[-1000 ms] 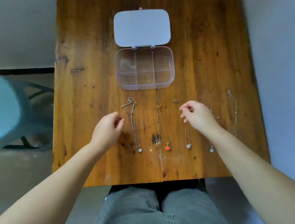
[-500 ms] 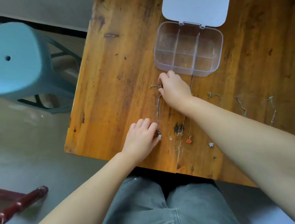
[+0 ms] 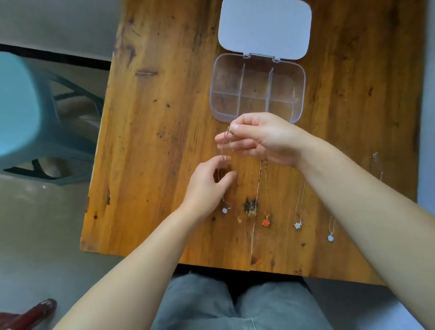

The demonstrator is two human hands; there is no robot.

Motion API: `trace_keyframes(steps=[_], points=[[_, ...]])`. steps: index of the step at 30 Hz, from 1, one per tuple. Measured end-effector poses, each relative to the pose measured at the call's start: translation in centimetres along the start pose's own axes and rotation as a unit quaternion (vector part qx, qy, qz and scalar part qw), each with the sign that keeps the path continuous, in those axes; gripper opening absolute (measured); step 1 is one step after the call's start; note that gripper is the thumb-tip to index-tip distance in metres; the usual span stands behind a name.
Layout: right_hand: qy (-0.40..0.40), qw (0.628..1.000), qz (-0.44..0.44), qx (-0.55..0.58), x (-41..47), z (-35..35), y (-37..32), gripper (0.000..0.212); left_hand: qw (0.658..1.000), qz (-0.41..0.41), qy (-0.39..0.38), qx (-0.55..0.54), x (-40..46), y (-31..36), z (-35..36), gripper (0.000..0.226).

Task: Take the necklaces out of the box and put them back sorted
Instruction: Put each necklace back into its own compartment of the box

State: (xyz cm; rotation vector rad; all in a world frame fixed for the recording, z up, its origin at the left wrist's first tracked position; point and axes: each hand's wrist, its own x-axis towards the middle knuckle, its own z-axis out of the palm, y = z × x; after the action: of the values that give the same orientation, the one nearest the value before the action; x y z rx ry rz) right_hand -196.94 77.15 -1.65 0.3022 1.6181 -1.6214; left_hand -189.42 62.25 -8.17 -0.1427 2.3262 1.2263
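Worn brown wooden table carries a clear plastic six-compartment box with its white lid thrown back on the far side, every cell looking empty, while several thin chains lie in a row on the near part, among them a gold necklace with a red pendant. Right hand is pinched shut on the clasp end of the leftmost fine chain with a pale round pendant, lifted just near of the box, and left hand closes loosely on that chain lower down. Refilling seems just begun; next the chain needs gathering into a small coil and lowering into one cell.
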Motion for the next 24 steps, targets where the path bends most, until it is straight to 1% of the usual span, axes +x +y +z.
trace_keyframes(steps=[1,2,5,7,8,10,11,15,17,19,21,22,24], points=[[-0.006,0.999,-0.008,0.044,-0.3,-0.4,-0.7,0.012,0.999,-0.006,-0.023,-0.038,0.6,1.0,-0.4,0.018],[0.002,0.997,-0.02,0.078,-0.7,-0.8,-1.6,0.013,0.997,-0.007,-0.039,-0.066,1.0,1.8,-0.9,0.016],[0.068,0.979,-0.058,0.185,-1.3,-2.5,-4.3,0.017,0.991,0.0,-0.077,-0.107,1.9,2.9,-2.6,0.025],[0.11,0.959,-0.085,0.248,-1.6,-3.8,-5.9,0.016,0.988,0.0,-0.077,-0.137,2.5,3.3,-3.8,0.025],[0.126,0.951,-0.098,0.266,-1.7,-4.3,-6.7,0.015,0.983,-0.006,-0.067,-0.173,2.9,3.5,-4.4,0.024],[0.151,0.942,-0.123,0.272,-1.6,-5.0,-7.9,0.014,0.966,-0.017,-0.034,-0.255,4.1,4.4,-5.6,0.022],[0.164,0.943,-0.133,0.256,-1.4,-5.1,-8.4,0.014,0.961,-0.015,-0.017,-0.274,4.8,5.1,-6.1,0.021],[0.202,0.956,-0.149,0.151,-0.1,-4.7,-9.3,0.011,0.961,0.018,0.025,-0.275,8.5,9.0,-7.3,0.016],[0.214,0.957,-0.151,0.122,0.9,-4.3,-9.4,0.01,0.969,0.033,0.034,-0.242,10.7,10.4,-7.6,0.018],[0.235,0.955,-0.14,0.112,2.3,-4.0,-9.4,0.01,0.984,0.05,0.041,-0.169,12.7,10.9,-7.7,0.021],[0.262,0.951,-0.124,0.104,3.9,-3.9,-9.2,0.009,0.993,0.075,0.064,-0.065,14.4,10.7,-7.6,0.022],[0.272,0.951,-0.112,0.096,4.8,-3.8,-9.0,0.008,0.992,0.093,0.081,-0.003,14.9,10.3,-7.5,0.022],[0.283,0.953,-0.088,0.066,6.5,-3.8,-8.6,0.007,0.979,0.129,0.106,0.114,15.7,9.2,-7.3,0.023]])
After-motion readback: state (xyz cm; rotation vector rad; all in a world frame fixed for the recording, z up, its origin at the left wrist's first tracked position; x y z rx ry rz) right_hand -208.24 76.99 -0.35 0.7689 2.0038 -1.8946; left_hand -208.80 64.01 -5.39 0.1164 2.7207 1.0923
